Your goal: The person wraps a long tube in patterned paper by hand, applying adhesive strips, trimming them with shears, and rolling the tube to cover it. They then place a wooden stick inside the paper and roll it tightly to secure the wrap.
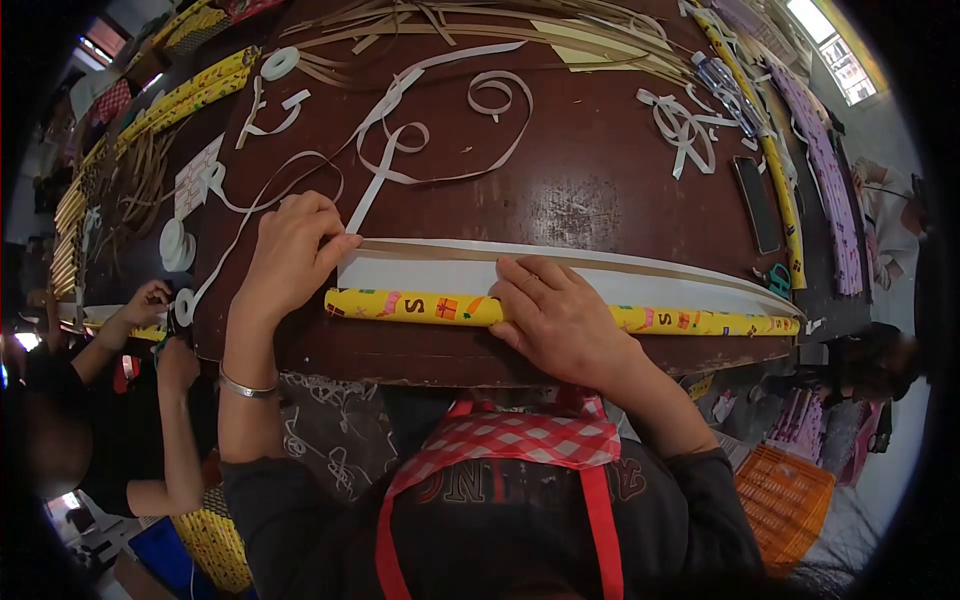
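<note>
A roll of yellow printed wrapping paper (pixel 410 305) lies along the near table edge, its white underside (pixel 420 272) partly unrolled. A brown strip (pixel 430 251) runs along the sheet's far edge. At the sheet's left corner, my left hand (pixel 290 250) is closed, thumb and fingers pinching the end of a white tape strip (pixel 372 190) that trails away across the table. My right hand (pixel 560 320) lies over the middle of the roll, fingertips by the brown strip and thumb on the near side. The palm hides part of the print.
Curled tape (pixel 500 180) and loose brown strips (pixel 390 30) lie on the dark table (pixel 600 210). To the right are a phone (pixel 755 205), scissors (pixel 778 280) and long rolls (pixel 820 170). White tape reels (pixel 177 245) sit left, near another person's hands (pixel 150 302).
</note>
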Demonstrator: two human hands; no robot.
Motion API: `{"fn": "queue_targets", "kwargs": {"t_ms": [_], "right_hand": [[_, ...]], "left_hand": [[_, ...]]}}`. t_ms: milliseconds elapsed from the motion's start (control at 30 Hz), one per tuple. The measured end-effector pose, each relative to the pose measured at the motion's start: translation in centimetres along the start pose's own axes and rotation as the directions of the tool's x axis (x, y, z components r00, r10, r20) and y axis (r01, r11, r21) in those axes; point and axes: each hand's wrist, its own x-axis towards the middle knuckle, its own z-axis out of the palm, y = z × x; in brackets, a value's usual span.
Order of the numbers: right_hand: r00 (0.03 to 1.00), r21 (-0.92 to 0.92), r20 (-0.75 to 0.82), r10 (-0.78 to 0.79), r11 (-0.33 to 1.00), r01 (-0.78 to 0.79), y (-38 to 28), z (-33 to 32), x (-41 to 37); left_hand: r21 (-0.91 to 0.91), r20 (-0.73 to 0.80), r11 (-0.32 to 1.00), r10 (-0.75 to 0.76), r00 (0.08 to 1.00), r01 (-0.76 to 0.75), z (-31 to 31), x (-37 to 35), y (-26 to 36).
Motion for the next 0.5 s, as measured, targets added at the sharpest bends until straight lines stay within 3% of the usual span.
{"fn": "queue_targets", "kwargs": {"t_ms": [500], "right_hand": [[1.000, -0.001, -0.005, -0.003, 1.000, 0.003, 0.1, 0.0, 0.0]], "left_hand": [[0.067, -0.059, 0.993, -0.091, 0.994, 0.095, 1.0, -1.3, 0.1]]}}
